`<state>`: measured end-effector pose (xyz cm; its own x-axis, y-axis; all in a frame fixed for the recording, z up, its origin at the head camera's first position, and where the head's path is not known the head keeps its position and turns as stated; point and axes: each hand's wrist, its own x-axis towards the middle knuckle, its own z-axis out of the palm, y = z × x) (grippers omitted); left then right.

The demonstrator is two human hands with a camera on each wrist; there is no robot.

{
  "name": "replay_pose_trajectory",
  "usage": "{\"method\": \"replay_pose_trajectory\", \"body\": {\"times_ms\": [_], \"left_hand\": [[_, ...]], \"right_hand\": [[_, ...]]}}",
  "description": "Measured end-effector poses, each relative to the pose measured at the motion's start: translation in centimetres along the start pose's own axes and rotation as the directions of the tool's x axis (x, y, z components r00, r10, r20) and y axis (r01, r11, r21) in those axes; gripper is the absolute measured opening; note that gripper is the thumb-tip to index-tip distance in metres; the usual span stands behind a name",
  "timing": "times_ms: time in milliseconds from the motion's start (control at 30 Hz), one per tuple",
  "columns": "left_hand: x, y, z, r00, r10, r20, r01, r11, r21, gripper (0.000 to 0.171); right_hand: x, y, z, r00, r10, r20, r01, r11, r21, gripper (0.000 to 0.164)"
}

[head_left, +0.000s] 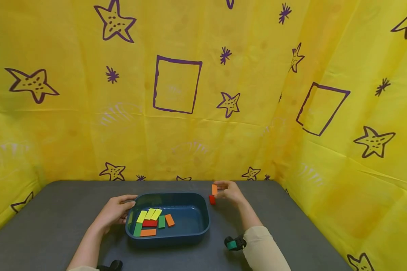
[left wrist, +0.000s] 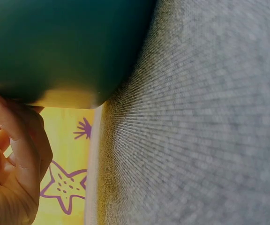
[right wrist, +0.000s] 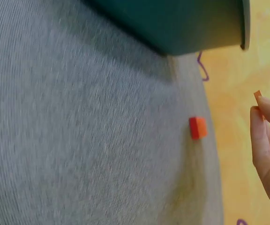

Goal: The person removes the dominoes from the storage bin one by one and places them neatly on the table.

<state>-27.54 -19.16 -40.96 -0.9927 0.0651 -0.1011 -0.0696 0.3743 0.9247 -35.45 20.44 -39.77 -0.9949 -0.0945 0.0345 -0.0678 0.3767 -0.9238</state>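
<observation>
A dark blue bin stands on the table, with yellow, green, red and orange blocks lying toward its left side. My left hand holds the bin at its left end, its curled fingers against the wall in the left wrist view. Beyond the bin's right end, my right hand pinches a flat orange block between thumb and fingertips. In the right wrist view this orange block shows edge-on above the fingertips. A red block sits on the table just below that hand, beside the bin's far right corner.
The grey table reaches back to a yellow curtain printed with purple stars and frames. That curtain also closes off the right side. A black wrist strap with a green piece is worn on the right forearm.
</observation>
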Motion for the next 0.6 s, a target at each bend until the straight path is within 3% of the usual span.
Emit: {"method": "replay_pose_trajectory", "body": {"times_ms": [600], "left_hand": [[0.1, -0.1, 0.0, 1.0, -0.006, -0.012, 0.006, 1.0, 0.017, 0.046]], "right_hand": [[0.4, 2.4, -1.0, 0.997, 0.076, -0.006, -0.076, 0.996, -0.038, 0.052]]}}
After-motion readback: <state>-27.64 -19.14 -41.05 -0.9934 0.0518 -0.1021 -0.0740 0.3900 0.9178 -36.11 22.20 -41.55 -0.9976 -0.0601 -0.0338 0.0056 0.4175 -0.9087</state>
